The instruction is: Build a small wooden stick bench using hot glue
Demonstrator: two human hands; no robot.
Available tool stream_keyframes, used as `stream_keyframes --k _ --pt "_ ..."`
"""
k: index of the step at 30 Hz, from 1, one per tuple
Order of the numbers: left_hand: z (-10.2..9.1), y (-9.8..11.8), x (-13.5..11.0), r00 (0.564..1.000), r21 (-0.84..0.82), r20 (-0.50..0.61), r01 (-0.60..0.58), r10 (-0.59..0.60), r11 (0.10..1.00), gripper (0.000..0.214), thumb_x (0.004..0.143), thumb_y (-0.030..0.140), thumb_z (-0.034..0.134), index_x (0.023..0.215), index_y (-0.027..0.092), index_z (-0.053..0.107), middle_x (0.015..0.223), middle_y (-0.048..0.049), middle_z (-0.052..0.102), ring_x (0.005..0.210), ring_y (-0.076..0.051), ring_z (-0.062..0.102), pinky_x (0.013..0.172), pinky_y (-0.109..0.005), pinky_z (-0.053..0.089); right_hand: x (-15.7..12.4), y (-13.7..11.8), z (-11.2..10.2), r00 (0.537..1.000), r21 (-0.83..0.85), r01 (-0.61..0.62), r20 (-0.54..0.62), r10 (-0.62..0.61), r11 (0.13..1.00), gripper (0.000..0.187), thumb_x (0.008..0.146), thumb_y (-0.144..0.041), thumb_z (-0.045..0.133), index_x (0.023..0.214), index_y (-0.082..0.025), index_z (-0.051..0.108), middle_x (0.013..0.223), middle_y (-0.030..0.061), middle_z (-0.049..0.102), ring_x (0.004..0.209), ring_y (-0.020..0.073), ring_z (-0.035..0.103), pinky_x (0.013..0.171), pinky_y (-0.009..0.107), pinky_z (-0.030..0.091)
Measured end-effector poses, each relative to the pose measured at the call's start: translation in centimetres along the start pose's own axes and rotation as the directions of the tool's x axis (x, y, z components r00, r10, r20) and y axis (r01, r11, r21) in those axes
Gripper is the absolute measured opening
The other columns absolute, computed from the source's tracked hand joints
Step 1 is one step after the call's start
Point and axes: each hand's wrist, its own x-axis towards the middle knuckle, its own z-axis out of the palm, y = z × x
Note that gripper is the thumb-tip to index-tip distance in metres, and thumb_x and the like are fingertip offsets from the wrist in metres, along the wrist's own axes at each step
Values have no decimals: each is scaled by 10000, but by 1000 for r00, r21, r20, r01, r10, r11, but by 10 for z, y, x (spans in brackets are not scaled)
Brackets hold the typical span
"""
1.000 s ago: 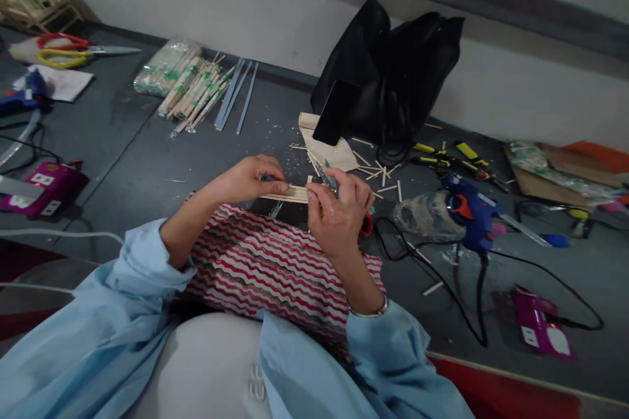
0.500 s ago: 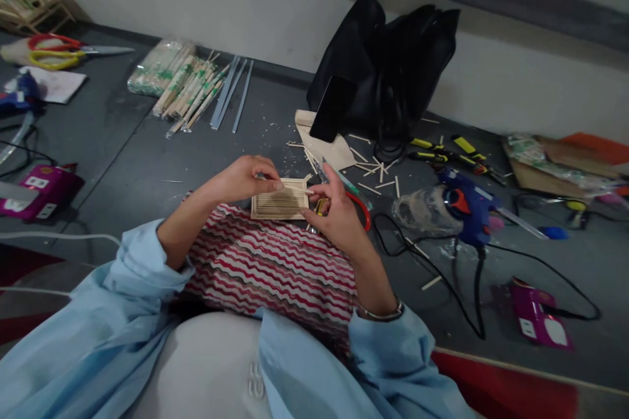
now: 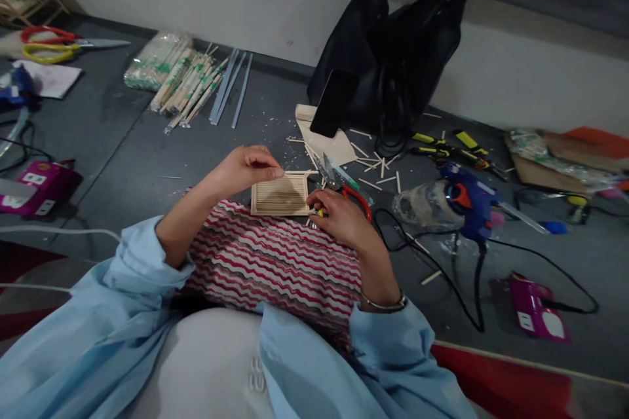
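Note:
My left hand (image 3: 246, 170) pinches the top edge of a small square panel of glued wooden sticks (image 3: 280, 195), which stands tilted above my red and white striped lap (image 3: 275, 262). Just right of the panel, my right hand (image 3: 341, 216) is closed around the red handle of a pair of cutters (image 3: 344, 184), whose blades point up and to the left. Short cut stick pieces (image 3: 378, 173) lie scattered on the grey floor beyond my hands.
A black bag (image 3: 388, 65) and a dark phone (image 3: 331, 105) stand behind the panel. A blue glue gun (image 3: 466, 203) with its cable lies at right, near yellow-handled pliers (image 3: 442, 144) and a purple power strip (image 3: 533, 308). Bundled chopsticks (image 3: 181, 78), scissors (image 3: 49, 42) lie at left.
The stick panel has turned from edge-on to face-on. My right hand let go of the panel, dropped lower and closed on the red-handled cutters.

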Motion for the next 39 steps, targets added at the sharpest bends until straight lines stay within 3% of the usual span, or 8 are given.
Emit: stream_keyframes --k 3,6,11,15,22,28,39 --pt "0 2 0 999 -50 -3 43 -43 998 226 795 387 729 798 166 776 787 -34 681 761 -136 625 697 -263 474 3 0 2 999 48 43 -26 -42 998 154 779 -124 619 889 -204 691 882 38 689 828 179 606 743 291 431" --pt "0 6 -2 995 -69 35 92 -90 993 232 782 385 730 804 159 777 787 -35 698 756 -136 627 674 -250 472 4 -1 2 995 233 43 -95 -21 972 130 777 -145 615 865 -198 696 834 19 686 739 147 581 703 275 429" --pt "-2 17 -5 993 2 57 99 -99 995 232 782 381 724 807 159 785 768 -34 711 743 -141 627 655 -243 464 5 -9 -3 984 558 -5 -147 104 830 146 725 -269 694 850 -196 676 796 -8 676 720 139 576 700 270 446" --pt "-1 22 -7 1000 91 -5 12 -11 996 182 804 331 709 795 168 790 758 -28 698 745 -137 624 706 -258 468 5 -14 -3 976 711 -57 -109 189 701 202 672 -317 736 818 -194 672 799 -17 668 757 142 585 738 276 449" --pt "1 11 -6 994 165 20 -109 107 980 171 835 336 715 800 190 797 775 -33 707 782 -153 634 785 -294 479 6 -18 -1 949 822 -122 -68 309 556 206 624 -312 740 781 -198 671 703 -46 597 637 105 469 617 255 368" --pt "2 3 -3 991 240 35 -133 128 962 165 845 350 722 817 209 804 857 -35 722 880 -173 640 900 -336 456 7 -18 0 936 854 -163 -25 352 494 219 612 -322 736 774 -190 668 679 -49 575 585 85 416 552 249 294" --pt "1 3 -3 996 255 49 -88 78 963 141 820 332 740 818 208 807 885 -40 727 910 -179 626 920 -334 450 7 -16 -1 937 857 -172 -10 350 485 223 619 -325 728 772 -185 646 660 -50 544 574 80 407 535 237 300"
